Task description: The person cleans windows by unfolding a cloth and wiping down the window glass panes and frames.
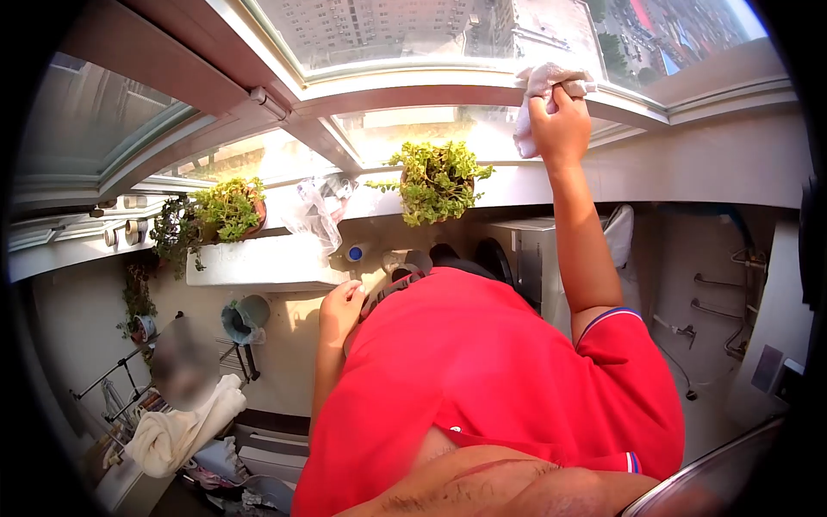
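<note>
My right hand [564, 129] is raised at the end of my outstretched arm, closed around a crumpled white cloth [546, 79]. The cloth lies against the window frame's horizontal rail [457, 93], and part of it hangs below my fingers. Low at my left side, my left hand [342, 308] has its fingers curled in beside the red shirt [491, 362]. What it holds, if anything, I cannot make out. A leafy potted plant [438, 181] stands on the ledge between my hands, left of the cloth.
Another potted plant [228, 209] and a clear plastic bag [319, 215] sit farther left, by a white box [250, 263]. A bucket [245, 319] and a cream cloth [185, 428] are at lower left. A metal cabinet [536, 258] stands below my right arm, with pipes [732, 306] beyond it.
</note>
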Motion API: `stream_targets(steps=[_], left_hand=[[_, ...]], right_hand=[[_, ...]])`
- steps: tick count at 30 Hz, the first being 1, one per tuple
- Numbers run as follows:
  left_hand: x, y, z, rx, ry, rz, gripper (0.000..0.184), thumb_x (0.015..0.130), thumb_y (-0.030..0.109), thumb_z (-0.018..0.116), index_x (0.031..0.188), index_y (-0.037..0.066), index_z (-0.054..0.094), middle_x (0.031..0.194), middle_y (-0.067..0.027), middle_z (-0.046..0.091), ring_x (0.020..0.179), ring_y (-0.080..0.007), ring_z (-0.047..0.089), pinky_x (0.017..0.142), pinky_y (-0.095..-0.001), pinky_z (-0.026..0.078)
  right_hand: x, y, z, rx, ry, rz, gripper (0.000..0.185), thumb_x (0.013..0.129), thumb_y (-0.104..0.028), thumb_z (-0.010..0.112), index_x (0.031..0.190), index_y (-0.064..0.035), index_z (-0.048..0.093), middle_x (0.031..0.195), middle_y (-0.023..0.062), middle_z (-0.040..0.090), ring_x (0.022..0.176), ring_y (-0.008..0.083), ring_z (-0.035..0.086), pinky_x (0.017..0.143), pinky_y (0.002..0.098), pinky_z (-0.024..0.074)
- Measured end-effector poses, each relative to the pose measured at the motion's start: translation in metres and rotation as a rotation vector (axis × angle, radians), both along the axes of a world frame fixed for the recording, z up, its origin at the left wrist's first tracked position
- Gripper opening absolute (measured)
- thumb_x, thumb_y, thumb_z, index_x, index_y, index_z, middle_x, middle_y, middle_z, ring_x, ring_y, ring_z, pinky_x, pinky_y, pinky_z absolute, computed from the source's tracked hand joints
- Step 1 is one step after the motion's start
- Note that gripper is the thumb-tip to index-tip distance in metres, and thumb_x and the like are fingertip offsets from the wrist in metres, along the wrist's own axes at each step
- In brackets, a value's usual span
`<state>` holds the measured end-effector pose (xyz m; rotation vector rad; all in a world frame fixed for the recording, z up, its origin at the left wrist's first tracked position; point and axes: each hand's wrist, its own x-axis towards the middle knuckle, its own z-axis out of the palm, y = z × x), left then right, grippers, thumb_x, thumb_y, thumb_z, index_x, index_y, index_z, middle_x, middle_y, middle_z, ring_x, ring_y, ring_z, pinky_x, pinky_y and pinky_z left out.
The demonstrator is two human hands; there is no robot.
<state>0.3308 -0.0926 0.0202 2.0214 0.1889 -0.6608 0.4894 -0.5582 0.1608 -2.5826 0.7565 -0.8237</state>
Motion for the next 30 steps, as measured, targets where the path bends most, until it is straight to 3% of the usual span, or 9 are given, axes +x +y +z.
stream_targets(steps=[3,7,9,14,16,20,22,27,30], left_hand=[[0.013,-0.017,0.017,0.036,-0.028,-0.077,0.03,0.094,0.024,0.07,0.113,0.001,0.073,0.096,-0.0151,0.077,0.085,-0.0227,0.074,0.079,-0.0328,0.056],[0.027,-0.037,0.045,0.045,-0.089,-0.128,0.031,0.094,0.026,0.07,0.112,0.001,0.072,0.092,-0.014,0.076,0.081,-0.0241,0.073,0.075,-0.0338,0.055],[0.029,-0.036,0.048,0.058,-0.074,-0.125,0.031,0.096,0.024,0.07,0.115,0.0,0.072,0.092,-0.0124,0.076,0.083,-0.0198,0.073,0.077,-0.032,0.055],[0.021,-0.027,0.041,0.087,-0.053,-0.123,0.031,0.097,0.022,0.069,0.117,-0.001,0.071,0.097,-0.014,0.078,0.089,-0.02,0.074,0.081,-0.0325,0.057],[0.015,-0.021,0.029,0.096,-0.058,-0.106,0.032,0.096,0.023,0.07,0.117,-0.001,0.072,0.101,-0.0158,0.077,0.091,-0.0218,0.075,0.082,-0.0328,0.057],[0.008,-0.015,0.017,0.118,-0.013,-0.088,0.031,0.095,0.029,0.067,0.111,0.004,0.074,0.103,-0.0142,0.077,0.096,-0.0274,0.075,0.086,-0.0365,0.057],[0.006,-0.012,0.015,0.081,0.092,-0.049,0.031,0.097,0.022,0.069,0.119,0.0,0.071,0.102,-0.0112,0.078,0.094,-0.0175,0.074,0.084,-0.0303,0.056],[-0.013,0.012,-0.027,-0.04,-0.014,0.112,0.026,0.098,0.014,0.067,0.118,-0.002,0.069,0.103,-0.0128,0.076,0.096,-0.0171,0.073,0.086,-0.0294,0.056],[-0.021,0.029,-0.045,-0.047,0.018,0.171,0.028,0.095,0.02,0.07,0.116,0.002,0.072,0.101,-0.0138,0.077,0.094,-0.0204,0.074,0.085,-0.0325,0.056]], right_hand=[[0.014,0.037,0.008,-0.005,0.088,0.118,0.046,0.08,-0.038,0.069,0.116,-0.0114,0.078,0.095,0.0187,0.071,0.088,0.032,0.07,0.081,0.0415,0.0556],[0.015,0.032,0.023,1.038,0.018,0.563,0.027,0.087,-0.015,0.067,0.105,0.0016,0.078,0.082,0.006,0.072,0.074,0.0113,0.061,0.071,0.0269,0.0481],[-0.004,0.025,0.031,1.192,-0.182,0.412,0.025,0.087,-0.005,0.064,0.107,0.007,0.075,0.09,0.0034,0.07,0.078,0.008,0.06,0.069,0.0232,0.0459],[-0.049,-0.087,-0.009,0.772,-0.635,0.126,0.029,0.092,-0.008,0.065,0.115,0.008,0.073,0.097,0.0041,0.071,0.084,0.0098,0.063,0.074,0.0252,0.0509],[-0.061,-0.141,-0.026,0.63,-0.568,-0.018,0.03,0.092,-0.012,0.064,0.113,0.0072,0.074,0.097,0.0057,0.074,0.084,0.0118,0.066,0.077,0.0272,0.0535],[-0.046,-0.14,-0.044,0.553,-0.016,-0.111,0.028,0.088,-0.022,0.064,0.094,0.0018,0.078,0.079,0.0059,0.073,0.076,0.0112,0.066,0.067,0.0287,0.0521],[-0.031,-0.081,-0.049,0.283,0.295,-0.06,0.026,0.086,-0.023,0.067,0.084,0.0018,0.075,0.07,0.0046,0.068,0.066,0.0111,0.062,0.06,0.0295,0.0481],[-0.007,-0.023,-0.088,0.947,-0.256,0.11,0.018,0.087,-0.014,0.067,0.078,0.0007,0.071,0.065,-0.0021,0.058,0.057,0.0072,0.049,0.053,0.0261,0.0381],[-0.023,-0.048,-0.105,1.167,-0.146,0.216,0.015,0.093,-0.004,0.061,0.096,0.0069,0.071,0.087,0.0089,0.072,0.072,0.0154,0.067,0.065,0.0283,0.0528]])
